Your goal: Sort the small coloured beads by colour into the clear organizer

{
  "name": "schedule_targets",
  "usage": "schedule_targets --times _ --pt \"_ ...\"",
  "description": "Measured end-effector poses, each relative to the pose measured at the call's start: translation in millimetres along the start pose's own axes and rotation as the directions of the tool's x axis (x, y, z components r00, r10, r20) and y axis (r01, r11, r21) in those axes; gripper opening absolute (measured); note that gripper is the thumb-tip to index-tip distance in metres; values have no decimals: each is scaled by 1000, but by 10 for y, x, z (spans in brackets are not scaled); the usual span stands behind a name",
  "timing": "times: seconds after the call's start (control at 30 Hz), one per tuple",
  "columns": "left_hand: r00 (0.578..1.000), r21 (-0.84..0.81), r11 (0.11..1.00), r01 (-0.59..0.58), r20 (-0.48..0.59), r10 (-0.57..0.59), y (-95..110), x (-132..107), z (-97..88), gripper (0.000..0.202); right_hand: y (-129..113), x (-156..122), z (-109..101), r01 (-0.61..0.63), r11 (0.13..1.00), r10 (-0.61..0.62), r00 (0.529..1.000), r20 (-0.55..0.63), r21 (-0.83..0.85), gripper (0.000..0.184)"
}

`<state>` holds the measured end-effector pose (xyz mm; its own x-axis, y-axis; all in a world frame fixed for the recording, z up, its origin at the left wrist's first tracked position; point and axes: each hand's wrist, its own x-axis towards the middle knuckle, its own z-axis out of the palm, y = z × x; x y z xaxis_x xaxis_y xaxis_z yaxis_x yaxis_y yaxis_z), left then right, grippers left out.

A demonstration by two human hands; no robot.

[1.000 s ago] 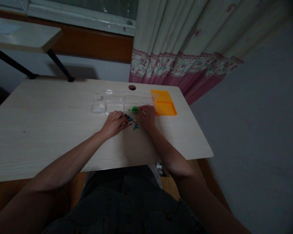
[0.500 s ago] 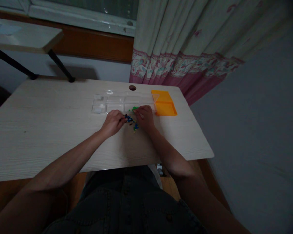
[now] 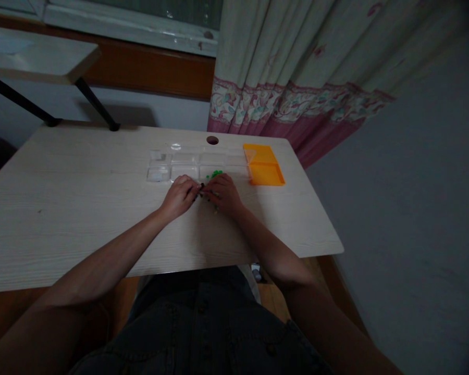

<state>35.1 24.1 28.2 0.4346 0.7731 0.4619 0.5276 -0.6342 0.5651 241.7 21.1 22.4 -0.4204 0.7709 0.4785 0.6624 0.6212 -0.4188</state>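
A clear plastic compartment box [image 3: 168,165] lies on the light wooden table [image 3: 82,208], with green beads [image 3: 216,173] in one of its near compartments. Just in front of it my left hand [image 3: 180,195] and my right hand [image 3: 223,192] rest on the table, fingertips almost meeting over a small heap of dark and blue beads [image 3: 205,190]. Both hands have curled, pinched fingers; the beads under them are mostly hidden. What each hand pinches is too small to make out.
An orange lid [image 3: 263,165] lies open at the box's right end. A round cable hole [image 3: 212,140] sits behind the box. A patterned curtain [image 3: 289,73] hangs at the back right, a second table [image 3: 35,60] stands at the back left.
My right hand has moved left and toward me, from the green compartment to the bead heap, now meeting my left hand. The left hand has barely moved.
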Motion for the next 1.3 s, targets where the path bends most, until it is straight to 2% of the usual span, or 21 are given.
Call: schedule_targets --times 0.07,0.13,0.27,0.33,0.7,0.83,1.03,1.3 --pt "1000 0 1000 11 -7 -11 -22 -6 6 33 21 5 -21 -31 1000 31 999 -32 -1 18" --pt "1000 -3 1000 17 -12 -17 -44 -11 12 32 69 8 -50 -107 994 103 987 -121 -28 20" --pt "1000 -3 1000 9 -14 -9 -56 -13 15 32 212 2 -106 -320 944 274 897 -347 -83 25" --pt "1000 13 1000 11 -7 -11 -46 -10 11 33 276 -6 -112 -370 925 308 863 -399 -87 25" --pt "1000 22 1000 1 -5 -1 -24 -21 -11 24 341 -27 -63 -391 913 320 862 -393 -115 34" --pt "997 42 997 -58 52 56 -48 -35 9 25 333 -26 -69 -381 918 315 868 -383 -108 34" --pt "981 156 978 -140 154 116 -59 -58 30 30 313 -22 -59 -370 923 308 873 -378 -102 30" --pt "979 201 969 -144 175 109 -7 -59 21 24 290 -21 -64 -379 923 330 874 -358 -73 31"
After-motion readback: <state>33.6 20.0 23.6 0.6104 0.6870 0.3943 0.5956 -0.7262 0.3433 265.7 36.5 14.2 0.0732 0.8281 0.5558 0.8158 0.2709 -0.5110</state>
